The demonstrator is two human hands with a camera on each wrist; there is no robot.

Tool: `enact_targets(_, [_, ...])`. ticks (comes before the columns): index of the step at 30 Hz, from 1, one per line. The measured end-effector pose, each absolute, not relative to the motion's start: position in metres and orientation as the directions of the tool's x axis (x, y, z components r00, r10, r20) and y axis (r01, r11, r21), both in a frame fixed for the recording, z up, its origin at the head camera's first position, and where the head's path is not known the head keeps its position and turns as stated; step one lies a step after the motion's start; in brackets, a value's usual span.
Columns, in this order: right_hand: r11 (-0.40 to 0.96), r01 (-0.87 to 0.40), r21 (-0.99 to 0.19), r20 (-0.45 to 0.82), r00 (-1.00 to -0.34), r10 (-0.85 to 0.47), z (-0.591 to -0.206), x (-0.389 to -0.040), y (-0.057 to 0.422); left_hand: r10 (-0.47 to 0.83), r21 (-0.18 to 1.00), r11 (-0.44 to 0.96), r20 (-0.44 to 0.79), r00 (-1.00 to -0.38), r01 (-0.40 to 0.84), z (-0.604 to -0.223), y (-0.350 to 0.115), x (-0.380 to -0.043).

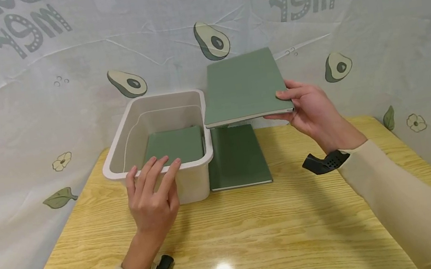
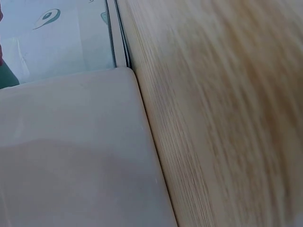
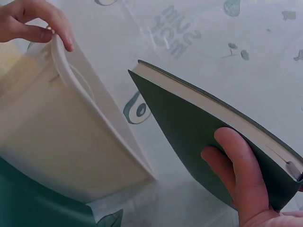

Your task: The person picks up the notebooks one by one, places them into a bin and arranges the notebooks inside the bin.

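Observation:
A green hardcover notebook (image 1: 245,86) is held up in the air by my right hand (image 1: 310,105). The thumb lies on its top cover, and in the right wrist view fingers (image 3: 239,158) press its underside. Its page edges show between the covers. My left hand (image 1: 154,196) grips the near rim of a white plastic bin (image 1: 193,181), fingers bent over the edge. Inside that bin lies another green notebook (image 1: 175,145). Just right of the bin, a darker green notebook (image 1: 237,159) lies flat on the table, partly below the raised one.
The wooden table (image 1: 229,229) carries the bin and notebooks. A pale cloth (image 1: 160,36) printed with avocados hangs close behind it and along both sides. Each wrist wears a black band (image 1: 325,162).

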State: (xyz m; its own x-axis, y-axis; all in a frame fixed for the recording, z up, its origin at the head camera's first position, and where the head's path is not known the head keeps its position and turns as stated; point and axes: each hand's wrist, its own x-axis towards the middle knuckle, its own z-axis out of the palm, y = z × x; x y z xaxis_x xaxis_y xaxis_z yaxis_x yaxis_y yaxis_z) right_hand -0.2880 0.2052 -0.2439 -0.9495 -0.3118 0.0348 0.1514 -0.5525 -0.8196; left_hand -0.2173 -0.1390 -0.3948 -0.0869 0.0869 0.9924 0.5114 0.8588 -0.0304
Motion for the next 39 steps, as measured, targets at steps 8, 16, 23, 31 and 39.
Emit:
enact_targets(8, [-0.565, 0.136, -0.814, 0.052, -0.952, -0.303, -0.24, -0.29, 0.193, 0.087, -0.024, 0.861, 0.991, -0.101, 0.508, -0.395, -0.14, -0.216])
enact_targets(16, [-0.54, 0.11, -0.834, 0.063, -0.955, -0.291, -0.237, -0.296, 0.18, 0.079, -0.017, 0.861, 0.992, -0.101, 0.508, -0.395, -0.141, -0.216])
enact_targets(23, [-0.563, 0.114, -0.819, 0.064, -0.956, -0.286, -0.236, -0.297, 0.169, 0.083, -0.019, 0.86, 0.991, -0.103, 0.509, -0.395, -0.14, -0.216])
enact_targets(31, [-0.52, 0.099, -0.848, 0.056, -0.96, -0.273, -0.235, -0.299, 0.157, 0.08, -0.025, 0.858, 0.993, -0.086, 0.514, -0.394, -0.14, -0.216])
enact_targets(39, [-0.505, 0.095, -0.858, 0.058, -0.958, -0.28, -0.232, -0.298, 0.145, 0.071, -0.019, 0.856, 0.994, -0.081, 0.517, -0.395, -0.14, -0.218])
